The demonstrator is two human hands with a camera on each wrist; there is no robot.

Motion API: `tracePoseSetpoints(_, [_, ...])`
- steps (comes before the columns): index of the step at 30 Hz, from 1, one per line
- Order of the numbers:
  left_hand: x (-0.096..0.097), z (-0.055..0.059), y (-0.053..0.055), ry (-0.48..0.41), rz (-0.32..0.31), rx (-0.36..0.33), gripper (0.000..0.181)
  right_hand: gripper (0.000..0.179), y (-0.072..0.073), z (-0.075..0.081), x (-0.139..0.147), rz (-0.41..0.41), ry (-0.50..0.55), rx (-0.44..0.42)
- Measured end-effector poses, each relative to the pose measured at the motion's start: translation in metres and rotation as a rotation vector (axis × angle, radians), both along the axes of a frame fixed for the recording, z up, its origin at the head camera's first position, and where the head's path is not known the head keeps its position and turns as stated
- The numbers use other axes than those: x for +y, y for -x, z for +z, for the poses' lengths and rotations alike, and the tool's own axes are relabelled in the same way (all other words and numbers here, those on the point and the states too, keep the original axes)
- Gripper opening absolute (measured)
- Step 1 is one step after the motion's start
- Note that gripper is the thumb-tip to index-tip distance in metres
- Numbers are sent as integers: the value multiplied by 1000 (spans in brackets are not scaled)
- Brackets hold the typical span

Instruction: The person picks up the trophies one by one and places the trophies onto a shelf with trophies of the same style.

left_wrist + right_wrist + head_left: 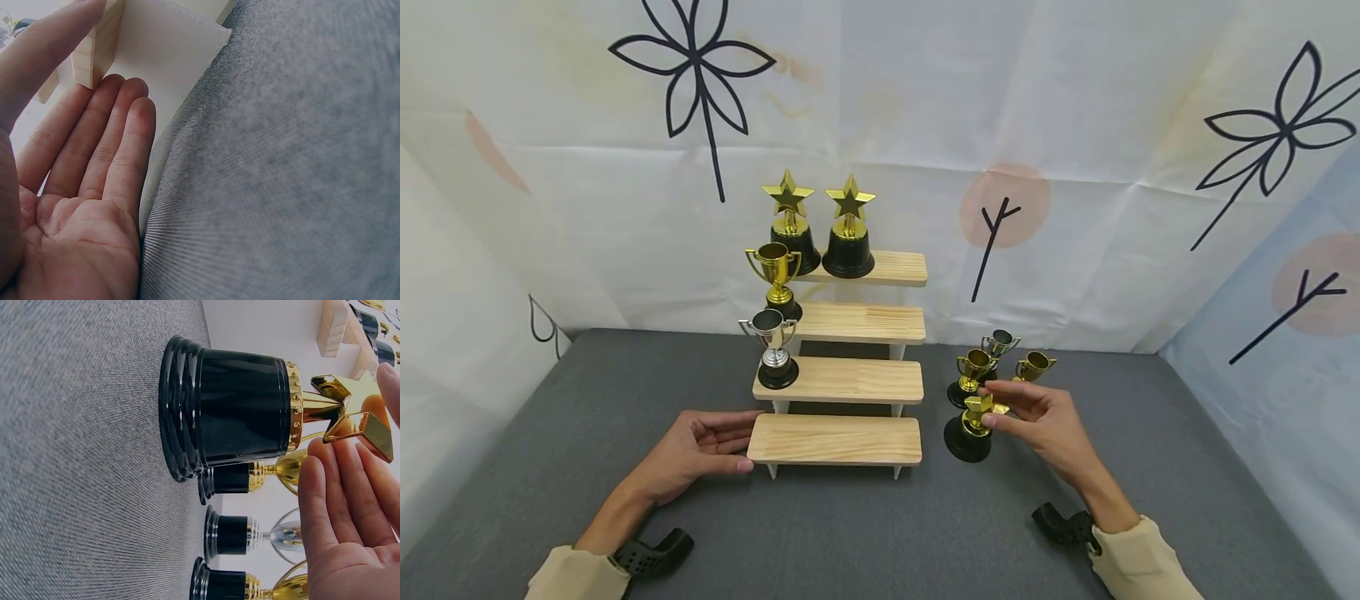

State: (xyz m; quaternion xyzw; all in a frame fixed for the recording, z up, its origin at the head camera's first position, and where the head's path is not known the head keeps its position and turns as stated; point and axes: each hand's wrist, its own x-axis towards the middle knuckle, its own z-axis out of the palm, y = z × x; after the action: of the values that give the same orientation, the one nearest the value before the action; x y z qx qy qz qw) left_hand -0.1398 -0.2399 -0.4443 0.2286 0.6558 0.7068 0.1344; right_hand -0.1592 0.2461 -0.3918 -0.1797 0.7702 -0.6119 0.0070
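My right hand [1037, 417] has its thumb and fingers on either side of the gold star atop a black-based star trophy [244, 409], pinching it. That trophy is to the right of the wooden stepped shelf [835, 437], its base down at the grey tabletop. At the shelf's lower left end, my left hand [700, 450] holds its fingers nearly straight, fingertips touching the step's edge. Two star trophies [848, 250] stand on the top step. A gold cup trophy [777, 271] and a silver cup trophy [775, 342] occupy the left ends of the two steps below.
Behind my right hand stand a second silver cup [1000, 342] and two gold cups [290, 470], grouped closely on the grey table [880, 542]. A white cloth backdrop [880, 100] with plant drawings hangs along the far edge.
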Motion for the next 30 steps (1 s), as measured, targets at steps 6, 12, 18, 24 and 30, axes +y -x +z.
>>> tracePoseSetpoints(6, [0, 1, -1, 5, 3, 3, 65, 47, 0, -1, 1, -5, -11, -4])
tracePoseSetpoints(12, [1, 1, -1, 0, -3, 1, 65, 45, 0, -2, 0, -15, -11, -23])
tracePoseSetpoints(18, [0, 0, -1, -2, -4, -1, 65, 43, 0, -3, -1, -29, -17, -28])
tracePoseSetpoints(24, [1, 0, -1, 9, 7, -2, 66, 41, 0, -4, -2, -39, -37, -29])
tracePoseSetpoints(30, [1, 0, -1, 11, 10, 2, 65, 41, 0, -4, -3, -39, -20, -51])
